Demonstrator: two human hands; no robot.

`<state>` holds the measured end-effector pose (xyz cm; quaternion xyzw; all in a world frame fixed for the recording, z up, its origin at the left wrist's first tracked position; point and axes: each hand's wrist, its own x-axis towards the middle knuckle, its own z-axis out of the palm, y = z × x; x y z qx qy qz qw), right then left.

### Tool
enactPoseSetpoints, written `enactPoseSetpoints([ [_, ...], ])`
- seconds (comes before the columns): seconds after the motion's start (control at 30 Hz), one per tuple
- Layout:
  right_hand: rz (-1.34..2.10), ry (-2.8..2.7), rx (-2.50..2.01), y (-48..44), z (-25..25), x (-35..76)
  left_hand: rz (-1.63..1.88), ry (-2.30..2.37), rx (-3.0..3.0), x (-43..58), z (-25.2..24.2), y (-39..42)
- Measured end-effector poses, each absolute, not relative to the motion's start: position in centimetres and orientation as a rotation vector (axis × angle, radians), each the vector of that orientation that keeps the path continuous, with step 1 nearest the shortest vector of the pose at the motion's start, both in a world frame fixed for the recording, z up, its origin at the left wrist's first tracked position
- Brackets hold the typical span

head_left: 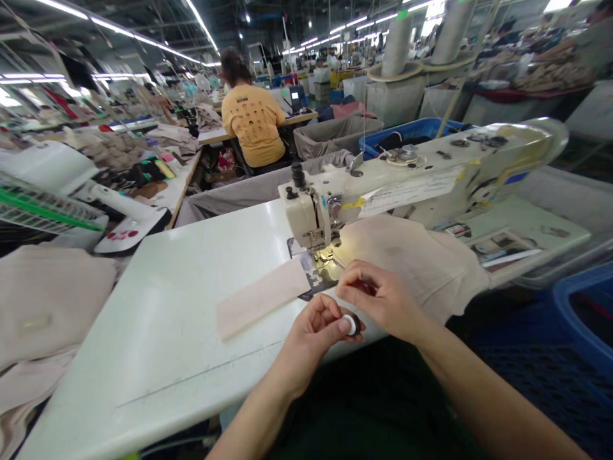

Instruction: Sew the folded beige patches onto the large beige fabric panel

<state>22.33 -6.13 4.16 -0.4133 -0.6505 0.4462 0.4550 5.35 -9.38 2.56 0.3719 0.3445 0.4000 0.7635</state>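
My left hand [320, 329] is closed in a pinch on a small round bobbin [353, 324], white with a dark rim, at the near edge of the white table [182, 306]. My right hand [378, 300] is curled just above and to the right of it, fingers pinched together by the bobbin; a dark reddish bit shows under the fingers, too small to name. Directly behind the hands stands the white sewing machine [407, 179], its lit needle area [325, 255] over a beige fabric strip [263, 297]. More beige fabric [416, 255] lies under the machine arm.
Folded beige cloth [48, 300] is piled at the left. A person in a yellow shirt [253, 124] sits with their back to me at a table ahead. Blue bins [584, 306] stand at right, grey fabric bins [335, 137] behind the machine, thread cones [397, 45] at back.
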Motion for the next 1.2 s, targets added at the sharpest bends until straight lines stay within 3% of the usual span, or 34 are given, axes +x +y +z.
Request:
enactPoseSetpoints([
  [0.23,0.978,-1.572,-1.269,-5.0,2.3,22.9,1.01,0.845,0.838,4.0,3.5,-9.0],
  [0.4,0.534,-1.55,-1.345,-6.5,2.2,23.6,1.064,0.929,0.801,3.7,3.1,-8.7],
  [0.63,0.458,-2.101,-1.135,-9.2,3.4,21.5,1.144,1.056,0.927,4.4,2.8,-9.3],
  [0.8,0.709,-1.949,-1.062,-9.1,2.6,21.1,1.327,1.169,1.067,3.1,3.5,-10.3],
  [0.97,0.947,-1.858,-0.945,-10.0,2.2,20.3,0.945,0.727,0.7,1.9,3.3,-11.9],
  [1.2,1.01,-1.953,-1.092,-10.7,-0.3,20.5,0.927,0.76,0.413,0.6,-3.5,-17.2],
])
